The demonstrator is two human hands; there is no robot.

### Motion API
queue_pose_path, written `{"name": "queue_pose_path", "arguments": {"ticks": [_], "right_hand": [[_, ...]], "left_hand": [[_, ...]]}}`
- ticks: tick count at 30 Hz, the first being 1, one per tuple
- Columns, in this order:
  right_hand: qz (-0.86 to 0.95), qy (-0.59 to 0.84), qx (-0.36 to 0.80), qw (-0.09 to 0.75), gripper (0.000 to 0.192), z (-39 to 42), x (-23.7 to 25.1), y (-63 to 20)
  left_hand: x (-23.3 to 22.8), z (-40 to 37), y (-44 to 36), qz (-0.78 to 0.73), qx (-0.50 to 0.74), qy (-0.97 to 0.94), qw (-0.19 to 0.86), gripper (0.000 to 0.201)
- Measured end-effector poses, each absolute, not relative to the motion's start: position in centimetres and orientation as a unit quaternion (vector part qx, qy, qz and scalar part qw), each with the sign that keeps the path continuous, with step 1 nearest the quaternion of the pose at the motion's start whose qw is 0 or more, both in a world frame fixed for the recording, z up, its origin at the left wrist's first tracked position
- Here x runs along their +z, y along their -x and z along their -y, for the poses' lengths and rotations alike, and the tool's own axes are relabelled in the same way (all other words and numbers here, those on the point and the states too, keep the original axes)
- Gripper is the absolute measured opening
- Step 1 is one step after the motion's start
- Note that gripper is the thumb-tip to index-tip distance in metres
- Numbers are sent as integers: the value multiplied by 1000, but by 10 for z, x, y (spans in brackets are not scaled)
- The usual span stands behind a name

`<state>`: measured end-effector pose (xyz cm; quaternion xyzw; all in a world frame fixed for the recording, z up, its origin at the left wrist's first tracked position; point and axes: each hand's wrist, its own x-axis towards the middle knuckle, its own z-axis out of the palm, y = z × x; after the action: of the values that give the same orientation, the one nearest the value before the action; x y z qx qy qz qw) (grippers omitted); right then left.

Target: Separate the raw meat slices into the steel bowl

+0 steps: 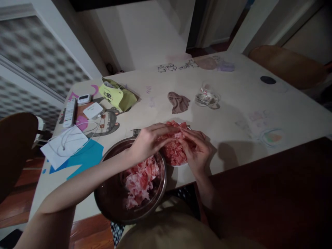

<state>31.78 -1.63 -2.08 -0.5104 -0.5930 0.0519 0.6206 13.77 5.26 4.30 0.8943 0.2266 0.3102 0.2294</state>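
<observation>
Above a white plate (178, 165) heaped with thin red meat slices (174, 154), my two hands meet at their fingertips. My left hand (153, 136) stretches across a steel bowl (110, 199) and pinches a small piece of meat (178, 135). On the other side of that piece, the fingers and thumb of my right hand (197, 149) close on it too. Paler, fatty meat slices (141, 181) lie loosely piled inside the bowl, towards its right side. The bowl sits at the near table edge, touching or very close to the plate.
Beyond the plate lie a crumpled brown cloth (178, 102) and a clear glass cup (206, 98). To the left are a yellow-green bag (118, 95), a remote control (70, 112), a white box (93, 110) with a cable, and paper sheets (64, 143). Chairs (287, 65) flank the table.
</observation>
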Motion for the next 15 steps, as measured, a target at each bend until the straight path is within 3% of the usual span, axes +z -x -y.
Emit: {"name": "queue_pose_path", "arguments": {"ticks": [10,15], "right_hand": [[569,560,25,602,27,11,-29,-318],[529,573,30,626,15,16,-22,-314]], "left_hand": [[30,-53,-153,-267,339,-856,285,32],[30,-52,-154,-266,339,-856,288,34]]}}
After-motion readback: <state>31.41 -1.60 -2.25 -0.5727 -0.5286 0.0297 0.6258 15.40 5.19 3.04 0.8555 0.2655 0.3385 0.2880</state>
